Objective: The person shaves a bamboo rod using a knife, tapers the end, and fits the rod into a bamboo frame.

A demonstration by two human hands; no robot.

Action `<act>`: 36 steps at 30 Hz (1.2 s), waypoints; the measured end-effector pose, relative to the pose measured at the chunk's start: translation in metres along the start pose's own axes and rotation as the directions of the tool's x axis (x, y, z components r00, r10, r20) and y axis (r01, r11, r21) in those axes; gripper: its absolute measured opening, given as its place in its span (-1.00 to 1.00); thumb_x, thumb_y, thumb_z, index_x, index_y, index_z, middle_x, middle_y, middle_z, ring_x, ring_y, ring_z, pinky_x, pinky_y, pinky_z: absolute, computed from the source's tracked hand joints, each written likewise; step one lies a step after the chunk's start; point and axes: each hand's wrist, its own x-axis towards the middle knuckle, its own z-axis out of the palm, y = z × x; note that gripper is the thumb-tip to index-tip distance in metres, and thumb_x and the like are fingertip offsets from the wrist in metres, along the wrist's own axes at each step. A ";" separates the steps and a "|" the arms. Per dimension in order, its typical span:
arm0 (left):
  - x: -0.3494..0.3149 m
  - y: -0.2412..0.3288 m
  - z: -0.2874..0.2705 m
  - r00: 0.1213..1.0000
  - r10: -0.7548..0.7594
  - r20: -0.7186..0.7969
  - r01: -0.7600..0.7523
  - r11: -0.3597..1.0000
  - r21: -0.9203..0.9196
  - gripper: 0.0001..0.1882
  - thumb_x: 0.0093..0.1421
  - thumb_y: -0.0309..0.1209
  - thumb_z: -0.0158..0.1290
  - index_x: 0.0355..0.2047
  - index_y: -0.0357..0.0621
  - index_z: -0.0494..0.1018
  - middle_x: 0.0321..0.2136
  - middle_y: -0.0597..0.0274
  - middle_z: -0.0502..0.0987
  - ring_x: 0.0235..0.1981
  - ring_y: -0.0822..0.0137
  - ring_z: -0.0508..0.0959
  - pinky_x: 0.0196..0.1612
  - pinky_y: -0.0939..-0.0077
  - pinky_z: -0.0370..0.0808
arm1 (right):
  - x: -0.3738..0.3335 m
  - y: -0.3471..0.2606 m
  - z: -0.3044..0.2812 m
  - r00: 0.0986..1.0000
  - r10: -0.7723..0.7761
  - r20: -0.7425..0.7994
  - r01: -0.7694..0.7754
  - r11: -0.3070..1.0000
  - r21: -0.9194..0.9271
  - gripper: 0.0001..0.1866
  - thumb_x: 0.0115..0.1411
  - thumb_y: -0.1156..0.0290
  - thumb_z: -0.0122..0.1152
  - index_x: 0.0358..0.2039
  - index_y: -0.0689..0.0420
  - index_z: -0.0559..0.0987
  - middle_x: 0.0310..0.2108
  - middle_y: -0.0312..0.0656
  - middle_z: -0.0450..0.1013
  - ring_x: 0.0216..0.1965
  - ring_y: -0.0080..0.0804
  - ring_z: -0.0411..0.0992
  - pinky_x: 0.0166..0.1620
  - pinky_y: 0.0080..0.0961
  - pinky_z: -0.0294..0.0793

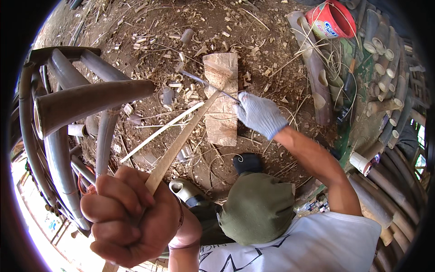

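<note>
My bare left hand (131,217) is closed around a long, flat bamboo strip (183,133), raised close to the camera at the lower left. The strip slants up and right, and its far end meets the blade of a thin knife (197,78). In a pale knitted glove, my right hand (262,114) grips this knife at its near end; the fingers hide the handle. Beneath the blade and strip tip lies a worn wooden board (221,129) on the ground. A second, paler strip (163,131) rests on the ground left of the board.
Thick bamboo poles form a frame (95,99) at the left. A red bucket (344,20) and a split bamboo pole (312,77) stand at the upper right. Cut bamboo tubes (385,68) are piled along the right. Shavings litter the dirt floor. My olive-covered knee (258,208) is below the board.
</note>
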 end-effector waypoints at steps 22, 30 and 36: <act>-0.001 -0.003 0.001 0.999 -0.018 -0.051 0.018 1.000 -0.015 -0.48 0.35 -0.21 -0.22 -0.76 0.11 -0.09 -0.67 0.41 0.03 -0.66 0.52 0.04 -0.64 0.71 -0.01 | -0.009 -0.038 -0.021 0.808 -0.156 -0.568 0.425 0.822 0.379 -0.65 0.34 0.12 0.07 -0.29 0.21 0.46 -0.68 -0.12 0.41 -0.67 -0.21 0.45 -0.58 -0.26 0.44; -0.012 -0.047 -0.016 0.993 0.059 0.101 -0.111 0.761 0.639 -0.76 0.34 -0.27 -0.06 -0.35 -0.19 0.33 -0.38 0.11 0.40 -0.34 0.35 0.43 -0.29 0.50 0.44 | -0.005 0.025 0.012 0.999 0.040 0.018 -0.043 0.964 0.263 -0.54 0.32 0.02 0.02 -0.39 0.24 0.43 -0.66 0.11 0.41 -0.59 0.05 0.46 -0.45 -0.06 0.41; 0.016 -0.078 -0.015 0.830 -0.477 0.289 0.298 0.817 0.494 -0.55 0.43 -0.35 -0.08 0.22 -0.32 0.13 -0.32 -0.01 0.59 -0.34 0.24 0.68 -0.25 0.44 0.70 | -0.043 0.042 0.020 0.965 0.123 -0.230 -0.079 0.979 0.190 -0.50 0.31 0.00 0.06 -0.14 0.26 0.49 -0.38 0.13 0.54 -0.28 0.10 0.56 -0.22 -0.08 0.51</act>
